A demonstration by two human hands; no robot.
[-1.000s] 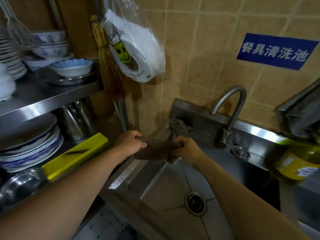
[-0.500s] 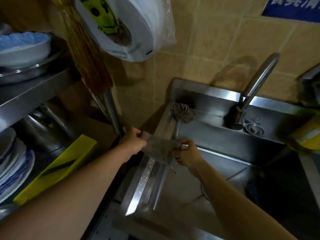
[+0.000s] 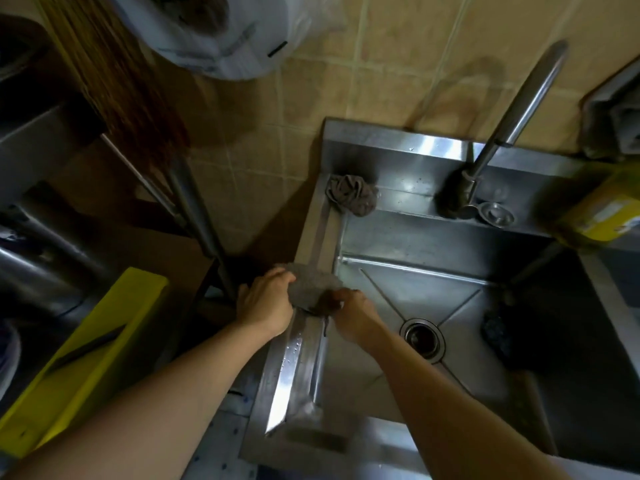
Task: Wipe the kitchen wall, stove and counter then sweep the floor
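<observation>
Gripping a grey cloth (image 3: 313, 289) from both sides, the left hand (image 3: 266, 304) and right hand (image 3: 356, 318) hold it down on the left rim of the steel sink (image 3: 433, 237). The left hand's fingers curl over the cloth's left end, on the outer side of the rim; the right hand pinches its right end, just inside the basin edge. The cloth spans the rim about midway along its length, and the rim below it, toward the near corner, shines with water drops.

A second rag (image 3: 351, 199), crumpled, sits at the far left corner of the sink, on the ledge. The tap (image 3: 512, 123) rises from the back ledge and leans to the right; a small metal strainer (image 3: 496, 213) lies just beside its base. The drain (image 3: 422, 337) sits in the middle of the basin floor, and a dark scourer (image 3: 497, 332) lies near the basin's right wall. At the far right corner stands a yellow bottle (image 3: 599, 213), blurred.

Behind the sink is the tiled wall (image 3: 381, 64). A white bag (image 3: 221, 32) hangs on it at the top, with a broom (image 3: 114, 74) hanging to its left, bristles pointing down. Left of the sink, a yellow board (image 3: 86, 362) lies tilted at the edge of a dark shelf, with a dark thin thing on it that I cannot identify.
</observation>
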